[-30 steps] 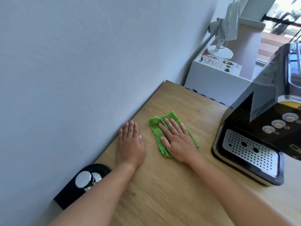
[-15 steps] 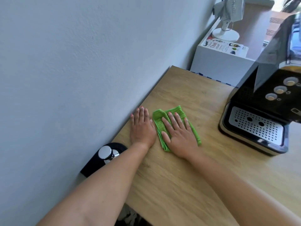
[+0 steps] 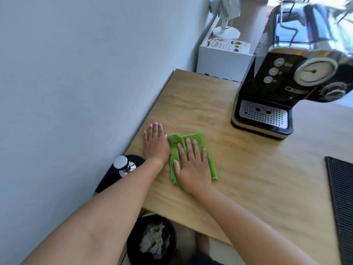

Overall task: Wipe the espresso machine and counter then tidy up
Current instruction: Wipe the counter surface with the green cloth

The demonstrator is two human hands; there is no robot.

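Observation:
A folded green cloth (image 3: 194,139) lies flat on the wooden counter (image 3: 238,169) near the wall. My right hand (image 3: 193,165) presses flat on top of the cloth, fingers spread. Just left of it, my left hand (image 3: 155,143) rests palm down on the bare wood, touching the cloth's edge. The black espresso machine (image 3: 290,87) with its perforated steel drip tray (image 3: 263,115) stands at the far right of the counter, well apart from both hands.
A chrome tamper (image 3: 123,165) sits on a black mat (image 3: 112,178) at the counter's left corner, beside my left forearm. A black ribbed mat (image 3: 340,203) lies at the right edge. Under the counter stands a black bin (image 3: 150,240) with crumpled paper. A white cabinet (image 3: 225,60) carries a fan.
Both hands and the cloth have slid back along the counter toward the near edge, away from the far corner. The view has tipped, showing the machine's front and the bin below.

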